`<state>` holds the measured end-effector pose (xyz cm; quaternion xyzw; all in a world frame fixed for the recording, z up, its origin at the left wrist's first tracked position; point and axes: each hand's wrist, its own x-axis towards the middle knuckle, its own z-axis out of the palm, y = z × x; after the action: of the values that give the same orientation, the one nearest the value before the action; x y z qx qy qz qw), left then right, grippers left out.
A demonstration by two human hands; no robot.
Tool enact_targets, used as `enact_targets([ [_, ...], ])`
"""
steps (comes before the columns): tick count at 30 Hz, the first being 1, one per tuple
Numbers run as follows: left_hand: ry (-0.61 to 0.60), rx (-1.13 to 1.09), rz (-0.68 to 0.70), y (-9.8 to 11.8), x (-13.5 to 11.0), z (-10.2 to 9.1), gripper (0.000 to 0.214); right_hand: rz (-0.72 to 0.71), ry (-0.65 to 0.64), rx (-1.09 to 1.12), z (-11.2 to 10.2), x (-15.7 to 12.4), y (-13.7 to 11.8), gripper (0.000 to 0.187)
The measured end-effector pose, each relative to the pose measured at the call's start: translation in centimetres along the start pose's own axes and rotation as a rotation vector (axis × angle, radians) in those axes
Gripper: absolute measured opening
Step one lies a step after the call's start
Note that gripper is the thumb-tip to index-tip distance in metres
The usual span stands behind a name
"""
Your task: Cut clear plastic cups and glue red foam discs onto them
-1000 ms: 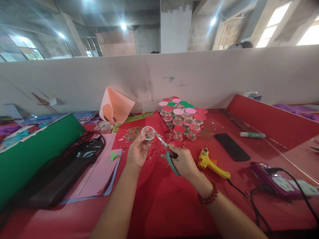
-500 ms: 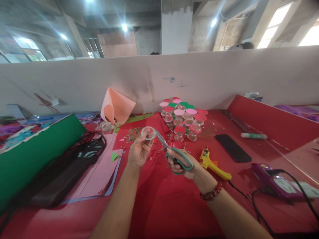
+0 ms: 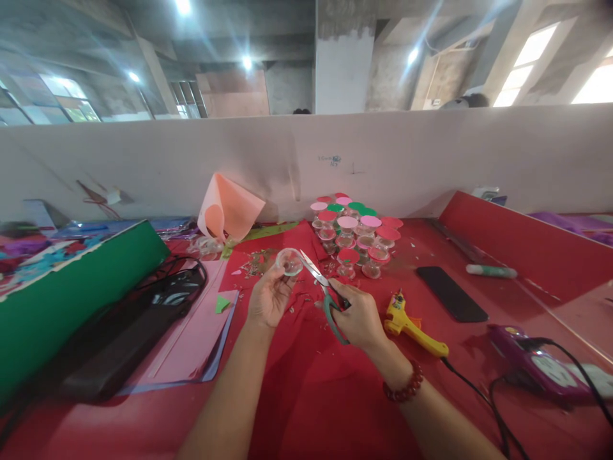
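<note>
Between its fingertips my left hand (image 3: 272, 297) pinches a small clear plastic cup (image 3: 290, 262), its round rim tilted toward me. My right hand (image 3: 358, 317) is closed around the green handles of a pair of scissors (image 3: 315, 271). The blades point up and left, their tips at the cup's right edge; whether they touch the plastic I cannot tell. Behind the hands stand several clear cup shapes topped with red, pink and green discs (image 3: 348, 222). Small scraps (image 3: 258, 262) lie on the red sheet just left of the cup.
A yellow glue gun (image 3: 412, 327) with a cord and a dark phone (image 3: 451, 294) lie to the right, near a purple power strip (image 3: 539, 364). At left are pink sheets (image 3: 186, 338), a black bag (image 3: 129, 332) and a green board (image 3: 81, 294). A pale partition (image 3: 230, 144) runs behind.
My right hand has turned over, so its back now faces up and the scissors' handles have swung with it. The cup stays pinched in my left hand. The view has shifted slightly.
</note>
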<state>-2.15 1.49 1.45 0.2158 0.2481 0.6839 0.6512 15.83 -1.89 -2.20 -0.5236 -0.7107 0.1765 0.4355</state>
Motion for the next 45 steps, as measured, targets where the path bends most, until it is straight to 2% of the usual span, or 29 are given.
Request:
enact_targets([
  [3, 0.018, -0.003, -0.013, 0.1, -0.1, 0.1, 0.032, -0.008, -0.029, 0.015, 0.1, 0.0, 0.2, 0.029],
  [8, 0.009, -0.004, -0.019, 0.0, -0.1, 0.1, 0.031, -0.016, -0.049, -0.057, -0.2, 0.0, 0.1, 0.033],
  [13, 0.036, 0.000, -0.019, 0.1, -0.1, 0.1, 0.042, 0.005, -0.091, -0.066, 0.0, -0.2, 0.3, 0.034],
  [17, 0.053, 0.002, -0.027, 0.4, -0.1, 0.3, 0.044, 0.093, -0.152, 0.173, 0.3, -0.2, 0.1, 0.029],
  [20, 0.064, -0.019, -0.039, 0.4, -0.1, 0.3, 0.042, 0.216, -0.281, 0.402, -0.1, -0.1, -0.5, 0.030],
  [24, 0.068, -0.038, -0.030, 0.4, -0.1, 0.2, 0.041, 0.473, -0.485, 0.775, -1.2, 0.0, -1.5, 0.036],
  [27, 0.073, -0.036, -0.067, 0.6, -0.2, 0.1, 0.040, 0.543, -0.534, 0.916, -1.6, 0.1, -1.8, 0.038],
  [29, 0.062, -0.031, -0.102, 0.8, -0.2, 0.1, 0.041, 0.464, -0.470, 0.826, -1.5, 0.2, -1.8, 0.037],
  [33, 0.024, -0.017, -0.059, 0.7, -0.1, -0.1, 0.039, 0.154, -0.172, 0.295, -1.0, 0.1, -1.5, 0.030],
  [36, 0.030, 0.013, -0.011, 0.3, 0.1, -0.2, 0.033, 0.072, -0.038, 0.039, -0.5, 0.0, -1.1, 0.038],
  [40, 0.002, 0.061, -0.009, -0.1, 0.1, -0.3, 0.028, 0.043, 0.024, -0.006, 0.0, -0.2, -0.6, 0.038],
  [45, 0.021, 0.048, -0.020, 0.0, 0.0, -0.2, 0.028, -0.015, -0.031, 0.010, 0.2, -0.2, -0.1, 0.030],
])
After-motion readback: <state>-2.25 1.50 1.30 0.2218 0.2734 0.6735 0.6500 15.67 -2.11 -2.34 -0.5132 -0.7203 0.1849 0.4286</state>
